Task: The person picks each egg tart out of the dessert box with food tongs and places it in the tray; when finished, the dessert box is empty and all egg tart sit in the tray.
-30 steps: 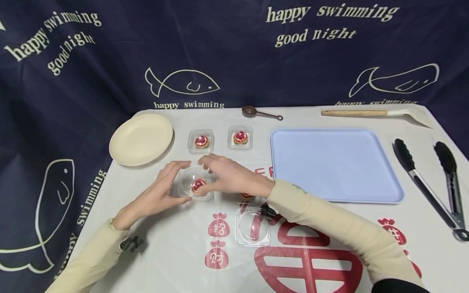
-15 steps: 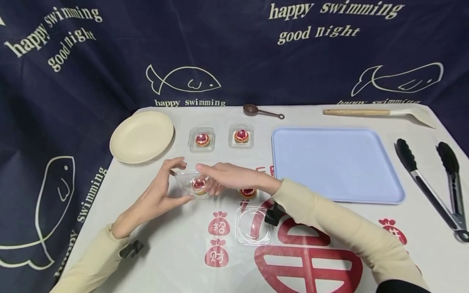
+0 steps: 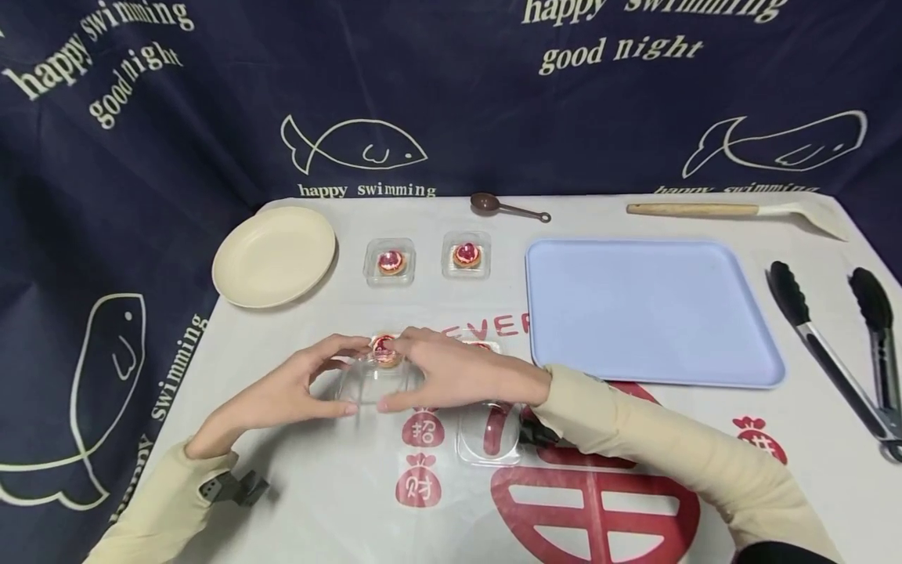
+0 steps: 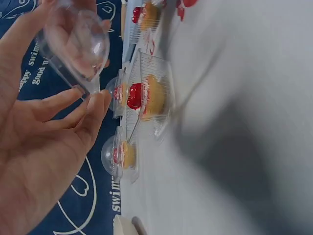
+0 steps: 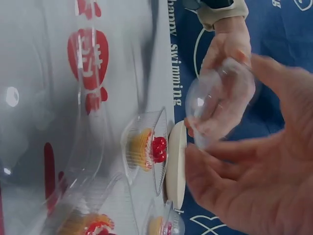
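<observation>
My left hand (image 3: 282,392) and right hand (image 3: 458,368) hold a clear domed plastic lid (image 3: 373,382) between them, raised off the table and tilted. Fingers and thumb of each hand pinch its rim, as the left wrist view shows with the lid (image 4: 78,44) at the fingertips. Just beyond the lid sits a cherry-topped tart (image 3: 385,351) in a clear plastic box base (image 4: 164,73) without a lid. Another tart (image 5: 93,225) in a base is mostly hidden behind my right hand in the head view. A second clear lid (image 3: 488,435) lies near my right wrist.
Two lidded boxes with tarts, a left one (image 3: 390,262) and a right one (image 3: 467,255), stand farther back. Around them are a cream plate (image 3: 273,257), brown measuring spoon (image 3: 509,207), blue tray (image 3: 651,309), spatula (image 3: 733,211) and tongs (image 3: 838,352).
The lid has come toward me, away from above the tart, and tilted. My right hand has changed its grip on the rim. The head view has tipped slightly.
</observation>
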{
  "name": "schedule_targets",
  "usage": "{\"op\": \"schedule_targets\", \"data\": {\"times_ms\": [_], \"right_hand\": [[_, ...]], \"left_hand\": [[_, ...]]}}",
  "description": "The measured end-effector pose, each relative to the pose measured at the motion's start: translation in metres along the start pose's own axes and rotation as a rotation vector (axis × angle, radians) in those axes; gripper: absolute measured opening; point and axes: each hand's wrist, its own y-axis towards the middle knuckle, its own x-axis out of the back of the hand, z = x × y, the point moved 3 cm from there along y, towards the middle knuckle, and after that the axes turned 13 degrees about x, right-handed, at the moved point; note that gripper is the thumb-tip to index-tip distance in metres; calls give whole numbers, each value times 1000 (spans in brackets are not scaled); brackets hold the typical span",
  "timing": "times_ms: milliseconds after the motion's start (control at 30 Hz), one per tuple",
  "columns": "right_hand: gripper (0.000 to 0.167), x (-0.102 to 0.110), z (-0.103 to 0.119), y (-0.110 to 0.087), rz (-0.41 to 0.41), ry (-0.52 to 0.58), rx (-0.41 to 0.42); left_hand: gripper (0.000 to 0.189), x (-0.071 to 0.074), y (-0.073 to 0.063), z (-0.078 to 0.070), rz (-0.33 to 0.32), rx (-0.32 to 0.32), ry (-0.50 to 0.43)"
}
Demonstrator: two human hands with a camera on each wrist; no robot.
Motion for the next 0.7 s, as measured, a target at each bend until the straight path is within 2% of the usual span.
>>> {"op": "schedule_targets", "data": {"times_ms": [100,233,367,500,700], "right_hand": [[68,-4,3,0,59,-50,2],[75,-12,8,1,107,-154,-23],[79,-22,11,2,138,-288,-20],[75,-32,11,4,153,-391,10],[72,-39,11,3,155,-466,39]], "left_hand": [[73,-5,-2,-5,-20,-16,158],[76,-15,-3,-13,-24,19,359],[77,-25,-4,-18,-15,10,513],[76,-33,-6,-16,-17,-19,591],[78,-40,-8,-11,-9,-36,625]]}}
